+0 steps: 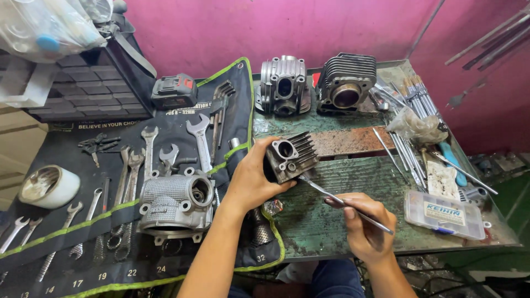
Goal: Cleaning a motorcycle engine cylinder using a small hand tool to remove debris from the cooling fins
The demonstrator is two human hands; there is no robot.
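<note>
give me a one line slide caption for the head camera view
Left hand steadies a finned cylinder head on a green workbench while the right hand works a thin metal tool against it.

Grey finned cylinder head (291, 157), pink wall (309, 27), green-edged black tool roll (165, 127).

Both hands (251, 179) (364, 223) apparently in closed grip

Magenta-pink wall (331, 27) behind, worn green metal workbench (326, 226) — rust patch, dark cabinet (88, 88) at left, even light.
</note>
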